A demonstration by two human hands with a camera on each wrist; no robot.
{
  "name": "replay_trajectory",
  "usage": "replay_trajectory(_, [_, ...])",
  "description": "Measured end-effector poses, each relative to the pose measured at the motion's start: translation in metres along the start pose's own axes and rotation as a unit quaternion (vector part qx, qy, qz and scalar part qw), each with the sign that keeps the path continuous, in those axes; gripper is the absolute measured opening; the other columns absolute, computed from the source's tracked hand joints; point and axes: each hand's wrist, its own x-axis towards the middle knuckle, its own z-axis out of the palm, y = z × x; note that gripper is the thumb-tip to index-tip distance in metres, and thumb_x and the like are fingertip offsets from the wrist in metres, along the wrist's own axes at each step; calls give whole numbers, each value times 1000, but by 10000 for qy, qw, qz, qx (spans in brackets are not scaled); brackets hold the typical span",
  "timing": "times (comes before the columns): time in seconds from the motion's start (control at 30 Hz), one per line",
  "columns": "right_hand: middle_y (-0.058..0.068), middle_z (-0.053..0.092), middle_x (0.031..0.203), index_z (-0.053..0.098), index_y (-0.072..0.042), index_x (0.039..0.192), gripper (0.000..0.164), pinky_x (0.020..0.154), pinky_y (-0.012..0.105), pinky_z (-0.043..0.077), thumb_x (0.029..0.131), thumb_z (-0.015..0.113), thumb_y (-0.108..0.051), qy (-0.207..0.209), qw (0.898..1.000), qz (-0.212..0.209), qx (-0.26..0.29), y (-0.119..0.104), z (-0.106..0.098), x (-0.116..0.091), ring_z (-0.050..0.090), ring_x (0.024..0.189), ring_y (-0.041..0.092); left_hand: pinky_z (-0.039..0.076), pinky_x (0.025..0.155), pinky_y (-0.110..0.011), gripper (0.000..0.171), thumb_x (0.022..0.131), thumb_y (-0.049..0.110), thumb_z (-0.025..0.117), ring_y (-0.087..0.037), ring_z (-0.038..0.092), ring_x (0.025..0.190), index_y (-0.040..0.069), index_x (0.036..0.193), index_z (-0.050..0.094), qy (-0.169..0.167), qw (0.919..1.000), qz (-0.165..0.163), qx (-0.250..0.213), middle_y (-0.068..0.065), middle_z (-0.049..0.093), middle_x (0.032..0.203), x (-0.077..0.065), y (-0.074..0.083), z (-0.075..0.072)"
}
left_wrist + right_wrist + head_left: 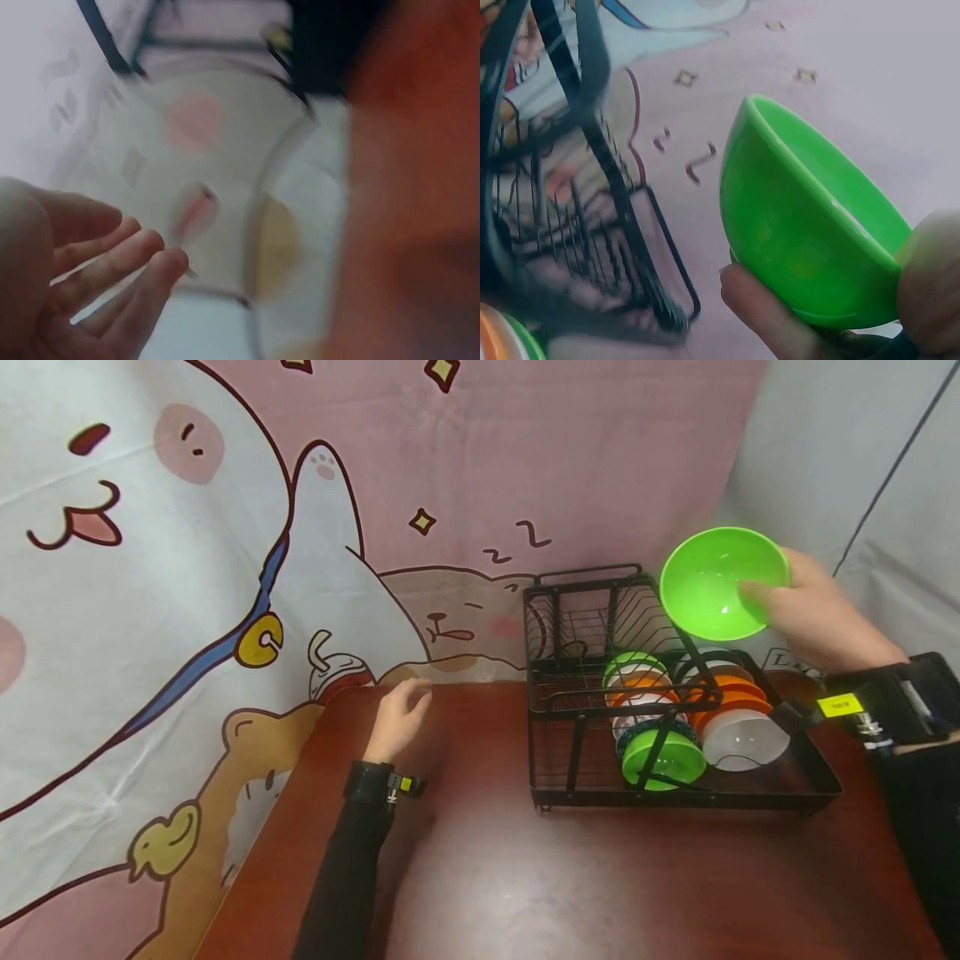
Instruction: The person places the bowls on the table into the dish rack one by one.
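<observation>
A bright green bowl (705, 568) is in my right hand (813, 610), raised above the right part of the black dish rack (585, 797). The thumb lies over the rim on the inside; in the right wrist view, fingers support the green bowl (802, 232) from below, and it is tilted. My left hand (397, 718) hovers over the back left of the table, fingers loosely bent and holding nothing. In the left wrist view the left hand (112, 277) also holds nothing.
Two rows of nested bowls stand in the rack's lower level, among them a green bowl (667, 762), a white bowl (746, 742) and orange bowls (738, 695). The rack's upper wire tier overhangs its left side. A printed cloth (480, 460) hangs behind the brown table (480, 877).
</observation>
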Motion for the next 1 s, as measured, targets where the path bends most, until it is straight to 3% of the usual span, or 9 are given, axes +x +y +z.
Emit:
replay_trajectory(0.17, [-22,65,95,53,-27,124,29,65,19,56,106,48,-5,243,9992,212,253,26,-18,-5,63,79,1,44,113,-55,40,103,19,64,-34,56,135,9,142,60,-573,9958,-715,-71,-13,63,141,-27,-53,18])
replay_trajectory(0.33, [-23,64,92,53,-31,119,35,63,21,58,104,45,0,268,9992,225,206,50,-28,-11,64,77,0,37,118,-57,46,102,18,64,-37,47,144,8,146,57,-1054,9891,-1023,-70,-17,56,150,-44,-79,35])
replay_trajectory(0.43, [-25,62,89,52,-28,117,31,64,19,56,104,45,-2,310,9990,309,-34,65,-29,-15,62,76,-1,33,120,-58,46,101,19,66,-38,43,147,12,146,58,-1032,9881,-1140,-78,-15,54,153,-48,-86,38])
replay_trajectory(0.67, [-26,59,83,50,-7,122,18,63,20,53,104,46,-6,327,9975,425,-462,93,-20,-25,58,72,0,30,121,-60,48,102,22,64,-39,39,149,16,149,55,-1155,9853,-1251,-168,-14,50,156,-50,-87,37])
replay_trajectory(0.73, [-25,59,84,51,-9,121,17,62,19,53,105,46,-6,268,9980,357,-443,98,-18,-27,59,71,0,30,121,-61,48,102,21,64,-38,39,150,16,149,55,-1168,9847,-1285,-159,-14,50,157,-51,-86,37])
replay_trajectory(0.9, [-23,59,85,53,-26,116,21,60,19,52,106,50,-9,270,9984,133,-476,111,-13,-36,59,70,1,30,121,-61,48,102,21,64,-39,39,149,15,149,55,-1142,9846,-1309,-193,-14,50,156,-52,-88,36])
replay_trajectory(1.0, [-16,59,89,57,-13,122,18,60,17,48,106,49,-9,399,9958,-16,-830,117,-12,-44,54,71,-1,30,121,-61,47,103,22,64,-38,39,149,15,149,55,-1135,9850,-1287,-182,-14,50,156,-50,-90,35])
